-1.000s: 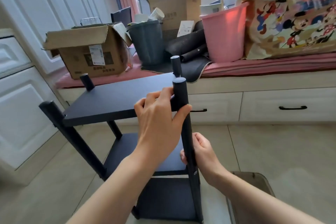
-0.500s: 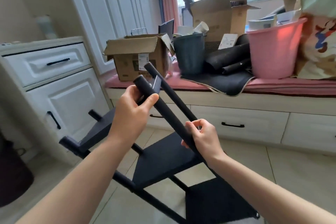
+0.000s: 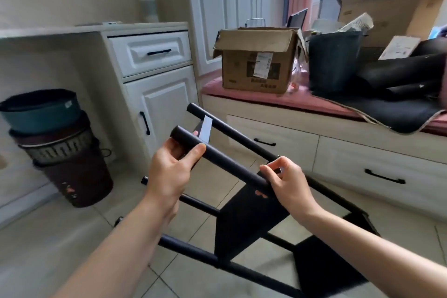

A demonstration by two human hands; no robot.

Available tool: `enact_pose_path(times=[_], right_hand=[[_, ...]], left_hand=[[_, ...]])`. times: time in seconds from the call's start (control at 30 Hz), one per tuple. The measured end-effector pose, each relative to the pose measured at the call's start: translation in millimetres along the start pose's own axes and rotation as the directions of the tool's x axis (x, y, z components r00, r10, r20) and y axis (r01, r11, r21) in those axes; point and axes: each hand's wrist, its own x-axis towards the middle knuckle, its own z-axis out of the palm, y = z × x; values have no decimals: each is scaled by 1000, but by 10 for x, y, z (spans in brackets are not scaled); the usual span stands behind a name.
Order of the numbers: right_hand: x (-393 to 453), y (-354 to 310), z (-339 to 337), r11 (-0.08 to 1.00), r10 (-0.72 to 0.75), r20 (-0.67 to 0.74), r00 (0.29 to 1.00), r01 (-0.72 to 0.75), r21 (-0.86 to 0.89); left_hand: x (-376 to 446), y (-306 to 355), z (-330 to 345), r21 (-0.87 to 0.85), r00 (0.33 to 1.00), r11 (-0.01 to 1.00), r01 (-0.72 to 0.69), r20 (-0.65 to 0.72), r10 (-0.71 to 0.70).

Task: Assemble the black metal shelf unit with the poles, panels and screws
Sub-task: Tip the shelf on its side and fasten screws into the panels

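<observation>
The left hand (image 3: 170, 167) grips the near pole (image 3: 225, 162) by its top end; the right hand (image 3: 287, 182) pinches it lower down (fingers curled). The black shelf unit (image 3: 251, 220) tilts steeply above the tiled floor (image 3: 60, 237).

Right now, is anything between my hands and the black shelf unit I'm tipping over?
Nothing visible. The left hand and the right hand both already grip the same pole of the shelf unit.

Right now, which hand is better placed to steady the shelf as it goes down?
Probably left. The left hand grips the near pole by its top end, giving leverage; the right hand only pinches it mid-length.
</observation>
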Motion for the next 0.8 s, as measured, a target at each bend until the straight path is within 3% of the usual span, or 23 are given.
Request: enact_pose_path(times=[0.27,0.5,0.8], right_hand=[[49,368,212,973,-24,25,999,29,-230],[82,947,151,914,8,63,998,18,-405],[-12,1357,89,880,108,164,981,-18,-474]], left_hand=[[-85,-574,-449,-72,982,979,190,6,-190],[-391,-1340,-500,-91,910,907,411,-17,-414],[-743,-1934,-497,-94,863,864,494,-73,-501]])
